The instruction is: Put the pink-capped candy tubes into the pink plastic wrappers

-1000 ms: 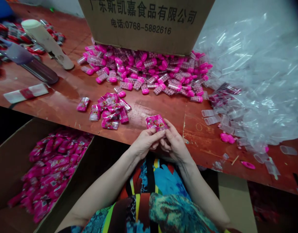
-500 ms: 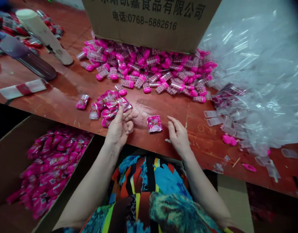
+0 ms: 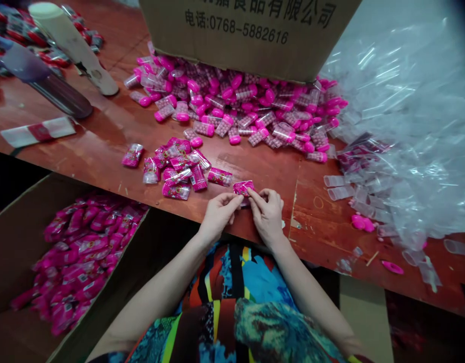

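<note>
A flat pink printed wrapper (image 3: 243, 187) is pinched by both hands close to the table's front edge. My left hand (image 3: 219, 213) closes thumb and fingers on its lower left corner. Opposite, my right hand (image 3: 268, 214) grips the right side, fingertips bent over it. The lower part of the wrapper is hidden behind my fingers. Just left of it lies another pink packet (image 3: 220, 176), and beyond that a loose heap of pink packets (image 3: 179, 161). One packet (image 3: 132, 155) sits apart at the heap's left.
A cardboard box (image 3: 247, 40) stands behind a pile of small candy bottles with pink caps (image 3: 217, 108). Clear plastic sleeves (image 3: 406, 151) spread at the right. Two bottle-shaped containers (image 3: 75, 48) lean back left. Below the left edge, an open carton (image 3: 132, 242) holds pink packets.
Both hands have come together on the pink wrapper, the left moving right from the heap. A packet now lies between heap and hands. The view has shifted slightly.
</note>
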`<action>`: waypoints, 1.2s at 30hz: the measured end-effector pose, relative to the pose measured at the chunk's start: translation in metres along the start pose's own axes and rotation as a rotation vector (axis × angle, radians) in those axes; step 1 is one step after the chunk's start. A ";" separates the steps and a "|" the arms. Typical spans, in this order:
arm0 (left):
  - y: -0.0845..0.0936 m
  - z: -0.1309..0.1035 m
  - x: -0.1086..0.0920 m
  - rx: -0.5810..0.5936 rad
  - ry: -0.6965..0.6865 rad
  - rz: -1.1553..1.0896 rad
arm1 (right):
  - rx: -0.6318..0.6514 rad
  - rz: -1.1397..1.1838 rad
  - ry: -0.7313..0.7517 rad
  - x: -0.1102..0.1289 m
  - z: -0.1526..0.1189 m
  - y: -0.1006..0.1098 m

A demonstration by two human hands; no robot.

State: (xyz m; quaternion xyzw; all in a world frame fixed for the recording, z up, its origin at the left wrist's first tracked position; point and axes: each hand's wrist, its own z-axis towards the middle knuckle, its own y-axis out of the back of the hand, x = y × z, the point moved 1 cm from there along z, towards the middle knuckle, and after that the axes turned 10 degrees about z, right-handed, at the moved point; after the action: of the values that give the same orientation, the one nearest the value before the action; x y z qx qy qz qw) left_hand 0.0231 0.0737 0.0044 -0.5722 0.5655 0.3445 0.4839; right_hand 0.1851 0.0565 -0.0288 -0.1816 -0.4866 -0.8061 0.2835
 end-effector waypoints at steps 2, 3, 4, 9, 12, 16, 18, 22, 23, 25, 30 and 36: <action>-0.003 -0.002 -0.003 -0.007 -0.042 0.000 | -0.008 0.134 -0.003 0.006 0.000 0.004; -0.005 -0.003 -0.004 -0.001 -0.069 0.007 | -0.006 0.222 -0.012 0.010 0.001 0.006; -0.007 -0.004 -0.005 0.008 -0.094 0.015 | -0.009 0.328 -0.035 0.014 0.001 0.008; -0.014 -0.002 -0.005 0.039 -0.051 -0.020 | -0.078 0.868 -0.322 0.022 0.009 0.010; -0.015 0.004 -0.001 0.003 0.038 -0.025 | -0.043 0.905 -0.388 0.016 0.012 0.007; -0.008 0.009 0.004 -0.026 0.108 0.006 | 0.019 0.559 -0.348 0.005 0.014 0.006; -0.002 0.007 0.003 0.004 0.106 -0.004 | 0.116 0.313 -0.312 0.004 0.016 0.008; 0.006 0.003 -0.002 0.042 0.092 -0.044 | 0.329 -0.087 -0.307 0.006 0.021 0.017; 0.007 0.003 -0.003 0.037 0.092 -0.056 | 0.312 -0.116 -0.311 0.007 0.021 0.021; 0.006 0.003 -0.005 0.019 0.088 -0.084 | 0.185 -0.040 -0.305 0.008 0.022 0.027; -0.009 0.009 -0.008 0.036 0.091 -0.149 | 0.030 0.711 -0.329 0.013 0.023 0.021; -0.021 0.021 -0.012 0.006 0.103 -0.131 | -0.014 0.835 -0.368 0.006 0.036 0.010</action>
State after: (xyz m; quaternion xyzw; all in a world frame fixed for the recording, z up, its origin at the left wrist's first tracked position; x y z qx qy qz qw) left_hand 0.0455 0.0945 0.0128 -0.6235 0.5518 0.2804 0.4776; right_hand 0.1877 0.0831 -0.0021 -0.5045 -0.4084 -0.5802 0.4919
